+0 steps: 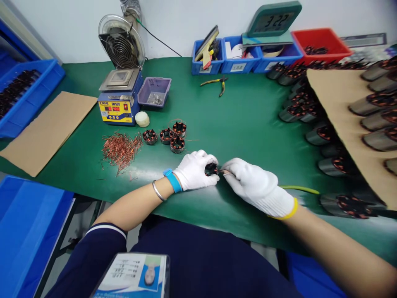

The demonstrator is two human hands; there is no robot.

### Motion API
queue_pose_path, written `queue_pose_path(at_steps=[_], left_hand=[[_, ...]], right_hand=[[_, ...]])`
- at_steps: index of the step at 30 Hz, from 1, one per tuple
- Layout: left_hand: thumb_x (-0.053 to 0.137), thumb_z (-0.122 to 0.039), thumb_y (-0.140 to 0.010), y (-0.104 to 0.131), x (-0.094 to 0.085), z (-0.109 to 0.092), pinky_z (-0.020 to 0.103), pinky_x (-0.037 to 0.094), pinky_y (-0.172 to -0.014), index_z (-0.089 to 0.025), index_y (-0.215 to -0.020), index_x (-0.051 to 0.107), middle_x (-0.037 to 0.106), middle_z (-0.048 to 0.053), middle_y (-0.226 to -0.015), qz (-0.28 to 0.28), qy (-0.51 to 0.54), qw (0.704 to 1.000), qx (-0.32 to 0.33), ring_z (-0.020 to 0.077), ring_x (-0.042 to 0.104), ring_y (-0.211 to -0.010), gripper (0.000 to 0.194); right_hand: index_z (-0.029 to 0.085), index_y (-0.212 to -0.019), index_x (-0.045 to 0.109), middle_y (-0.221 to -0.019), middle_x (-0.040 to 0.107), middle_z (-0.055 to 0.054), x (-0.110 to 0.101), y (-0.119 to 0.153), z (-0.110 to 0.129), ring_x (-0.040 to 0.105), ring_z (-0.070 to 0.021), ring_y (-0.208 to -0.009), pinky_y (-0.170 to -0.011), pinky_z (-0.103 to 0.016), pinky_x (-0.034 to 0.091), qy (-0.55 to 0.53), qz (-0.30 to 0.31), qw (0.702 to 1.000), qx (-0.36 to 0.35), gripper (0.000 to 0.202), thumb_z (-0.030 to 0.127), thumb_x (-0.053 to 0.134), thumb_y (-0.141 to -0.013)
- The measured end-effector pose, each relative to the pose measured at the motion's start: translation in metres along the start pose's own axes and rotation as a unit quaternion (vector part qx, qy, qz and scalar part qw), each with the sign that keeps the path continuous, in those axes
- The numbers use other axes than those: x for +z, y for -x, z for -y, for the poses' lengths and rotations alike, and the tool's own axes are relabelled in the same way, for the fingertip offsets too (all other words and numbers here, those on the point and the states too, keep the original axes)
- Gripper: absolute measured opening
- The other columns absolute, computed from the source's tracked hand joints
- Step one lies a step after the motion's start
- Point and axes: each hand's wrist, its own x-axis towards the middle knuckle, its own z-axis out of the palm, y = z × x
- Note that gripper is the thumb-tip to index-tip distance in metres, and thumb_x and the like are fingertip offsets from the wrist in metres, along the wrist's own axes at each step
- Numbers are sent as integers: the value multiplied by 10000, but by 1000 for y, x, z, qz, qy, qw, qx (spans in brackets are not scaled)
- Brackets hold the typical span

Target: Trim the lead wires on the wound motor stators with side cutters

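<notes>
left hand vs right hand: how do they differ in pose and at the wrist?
Pose: the left hand curls around a dark wound ring, while the right hand pinches a thin piece, too small to identify, beside that ring.
Wrist: the left hand has a blue band and silver bangle; the right hand shows a yellow glove hem and no band.
Shared: both are gloved in white.

It is a workshop, judging by the digital-readout machine [118, 112] upper left, labelled bins [228, 67] top centre and apparently copper-wound cylinders [329, 167] at right.
</notes>
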Motion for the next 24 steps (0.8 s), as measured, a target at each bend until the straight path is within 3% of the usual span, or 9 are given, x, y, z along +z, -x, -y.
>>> queue_pose_path(at_steps=[12, 17, 19, 22, 24], left_hand=[[678, -275, -710, -6, 9, -2, 386, 545, -874, -218, -913, 600, 671, 56, -955, -14, 41, 999, 2, 253, 643, -930, 225], [656, -233, -715, -7, 11, -1, 384, 544, -859, -208, -894, 600, 663, 62, -932, -15, 61, 998, 30, 244, 630, -906, 189], [656, -226, -714, -7, 11, 0, 381, 543, -860, -211, -891, 599, 656, 58, -928, -11, 62, 998, 29, 239, 624, -903, 187], [646, -234, -735, -8, 10, 0, 375, 536, -869, -222, -893, 593, 647, 49, -932, -1, 58, 998, 23, 234, 617, -917, 167], [641, -233, -741, -8, 9, 0, 376, 532, -870, -225, -895, 587, 642, 47, -936, 4, 57, 998, 24, 233, 611, -922, 164]], right_hand=[[250, -808, 612, -878, 732, -57, -8, -3, 10, 668, -218, -786, -659, -323, 473, -153, 26, 983, 97, 205, 339, 448, -892], [232, -783, 615, -738, 689, -43, -12, -2, 11, 622, -199, -674, -601, -315, 451, -207, 76, 963, 152, 245, 409, 477, -880], [217, -893, 650, -771, 705, -47, -14, 0, 11, 626, -192, -673, -597, -305, 476, -274, 89, 942, 173, 239, 420, 534, -849], [184, -1185, 639, -871, 730, -61, -18, 4, 10, 648, -186, -704, -619, -297, 521, -374, 116, 899, 198, 435, 344, 593, -784], [167, -1204, 649, -828, 721, -57, -21, 5, 10, 653, -184, -702, -625, -291, 524, -399, 157, 879, 209, 465, 325, 598, -770]])
